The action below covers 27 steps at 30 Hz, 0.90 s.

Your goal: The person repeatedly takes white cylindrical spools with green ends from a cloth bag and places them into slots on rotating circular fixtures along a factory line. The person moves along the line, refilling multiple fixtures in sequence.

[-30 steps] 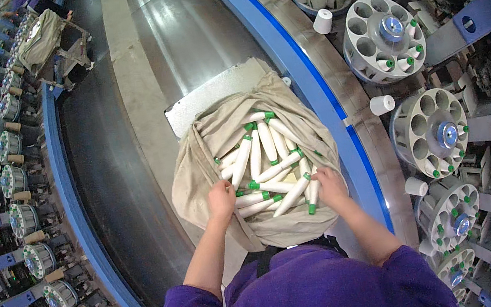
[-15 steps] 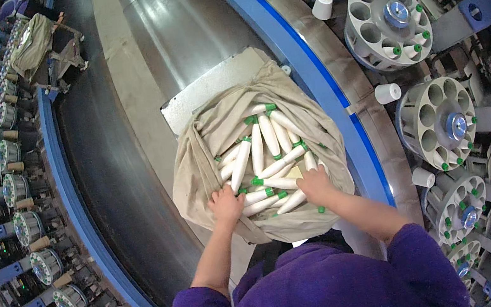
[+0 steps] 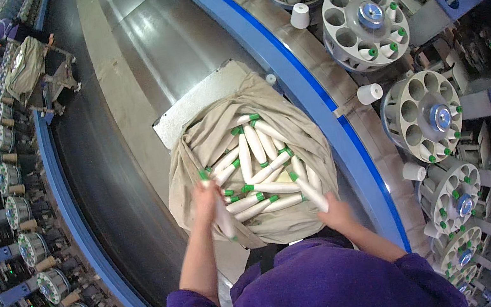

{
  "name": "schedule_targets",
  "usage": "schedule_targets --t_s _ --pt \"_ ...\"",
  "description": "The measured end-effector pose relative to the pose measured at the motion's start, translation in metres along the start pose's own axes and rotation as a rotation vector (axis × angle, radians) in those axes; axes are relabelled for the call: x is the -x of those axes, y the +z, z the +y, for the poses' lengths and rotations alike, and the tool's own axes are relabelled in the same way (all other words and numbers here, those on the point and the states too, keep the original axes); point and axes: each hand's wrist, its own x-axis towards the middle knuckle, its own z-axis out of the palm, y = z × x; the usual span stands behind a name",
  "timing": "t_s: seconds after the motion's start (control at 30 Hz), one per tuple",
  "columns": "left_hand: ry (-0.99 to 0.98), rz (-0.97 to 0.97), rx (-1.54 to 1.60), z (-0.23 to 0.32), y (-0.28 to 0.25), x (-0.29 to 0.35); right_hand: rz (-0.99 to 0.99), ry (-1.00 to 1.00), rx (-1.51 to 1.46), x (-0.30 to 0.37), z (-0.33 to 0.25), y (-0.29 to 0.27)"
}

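Observation:
A beige cloth sack (image 3: 182,192), its mouth spread wide, sits in front of me. Inside lie several white yarn bobbins (image 3: 255,144) with green ends, in a loose criss-cross pile. At the sack's left side my left hand (image 3: 204,200) is closed around a yarn bobbin (image 3: 225,222), which is smeared by motion. My right hand (image 3: 337,213), over the near right rim, grips the lower end of another yarn bobbin (image 3: 311,192); its green end points up and left over the pile.
Round bobbin magazines (image 3: 338,29) with several pockets line the machine on my right, some holding bobbins. White cones (image 3: 369,93) stand beside them. A blue rail (image 3: 290,69) runs close to the sack. More machine units and a cloth-covered cart (image 3: 27,69) are along the left.
Both hands have come up from the pile, each with a bobbin. The left moved left and up; the right moved toward me and right. The whole view has shifted slightly.

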Motion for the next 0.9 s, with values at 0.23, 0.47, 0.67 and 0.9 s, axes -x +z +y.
schedule_targets --t_s 0.23,0.47,0.67,0.9 --pt "-0.299 -0.009 0.240 -0.067 0.099 -0.043 0.363 0.168 -0.191 -0.005 -0.012 -0.052" --pt "0.495 -0.314 -0.655 0.115 0.097 -0.012 0.765 0.051 -0.485 0.020 -0.073 -0.136" --pt "1.403 -1.157 -0.517 0.180 0.156 0.113 0.497 -0.304 -1.100 0.022 -0.127 -0.180" --pt "-0.051 -1.210 0.224 0.210 0.204 0.118 0.215 0.094 -1.083 0.057 -0.079 -0.239"
